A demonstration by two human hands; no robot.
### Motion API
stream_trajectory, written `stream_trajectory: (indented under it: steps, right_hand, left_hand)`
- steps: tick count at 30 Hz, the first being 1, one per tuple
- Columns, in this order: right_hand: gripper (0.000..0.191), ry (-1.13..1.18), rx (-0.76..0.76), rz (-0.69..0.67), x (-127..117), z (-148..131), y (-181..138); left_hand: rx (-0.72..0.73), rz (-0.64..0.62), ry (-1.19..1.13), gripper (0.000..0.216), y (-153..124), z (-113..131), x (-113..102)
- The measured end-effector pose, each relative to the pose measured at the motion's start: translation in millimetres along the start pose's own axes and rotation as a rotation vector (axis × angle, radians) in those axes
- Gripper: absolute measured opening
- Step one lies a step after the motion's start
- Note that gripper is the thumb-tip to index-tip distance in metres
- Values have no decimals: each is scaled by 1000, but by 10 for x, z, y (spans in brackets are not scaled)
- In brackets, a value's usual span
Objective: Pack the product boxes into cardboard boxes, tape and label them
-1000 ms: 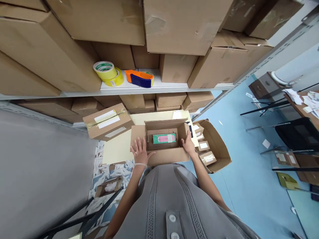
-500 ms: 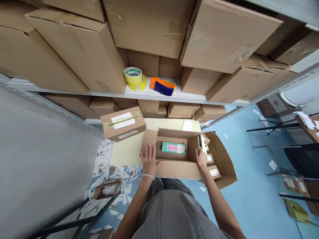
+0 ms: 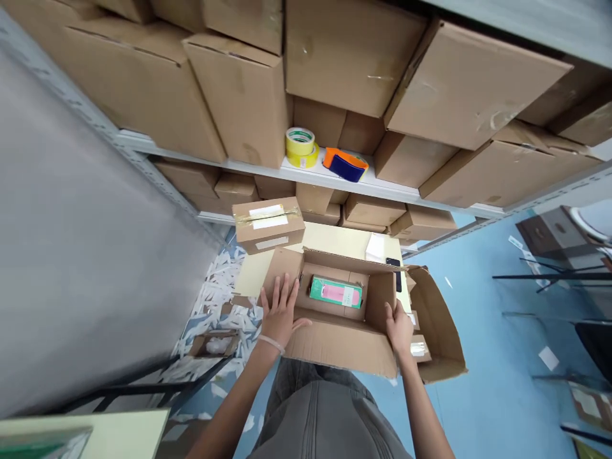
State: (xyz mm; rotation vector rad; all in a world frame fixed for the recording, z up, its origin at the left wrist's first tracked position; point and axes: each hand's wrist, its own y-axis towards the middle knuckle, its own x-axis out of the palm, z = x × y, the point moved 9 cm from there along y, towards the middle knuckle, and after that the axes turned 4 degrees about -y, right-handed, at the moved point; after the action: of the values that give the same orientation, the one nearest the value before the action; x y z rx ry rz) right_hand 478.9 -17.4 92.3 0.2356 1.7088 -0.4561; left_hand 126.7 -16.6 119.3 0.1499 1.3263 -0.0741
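Observation:
An open cardboard box [image 3: 342, 349] sits in front of me, flaps spread, at the near side of a pale yellow tabletop [image 3: 329, 234]. Inside, on its bottom, lies a slim green package with a pink front [image 3: 336, 293]. My left hand [image 3: 280, 312] rests on the left flap, fingers spread and straight. With curled fingers, my right hand [image 3: 399, 328] grips the box's right end. Beyond the left flap stands a closed, taped box [image 3: 270, 224] with white labels. A black phone [image 3: 398, 280] and white paper [image 3: 375, 247] lie behind the right end.
A larger open carton [image 3: 437, 325] holding smaller boxes stands to the right. Shelves ahead carry many cartons, yellow tape rolls [image 3: 302, 146] and an orange and blue band [image 3: 345, 166]. Paper scraps [image 3: 220, 284] litter the floor left. A grey wall [image 3: 119, 242] borders that side.
The view has swung left, so the shelf things appear farther right. The open box's front flap reaches lower towards me. More of the phone shows. Both hands have stayed on the box.

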Motion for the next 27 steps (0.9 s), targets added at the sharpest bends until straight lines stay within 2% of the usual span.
stream_trajectory:
  steps: [6,13,20,27]
  right_hand:
    - [42,-36,-184,-36,72,-413,-348]
    - [39,-62,-482,-100,304,-900,-979]
    - [44,-130,-751,-210,577,-1484,-2103]
    - [42,-208,-998,-272,809,-2172,-3314]
  left_hand:
    - [-232,81,20,88,-945,-181,-184]
    - [-572,110,70,90,-2487,-286,-290]
    - [-933,133,89,82,-4129,-366,-546]
    - [-1194,149,129,83,-5373,-576,-689]
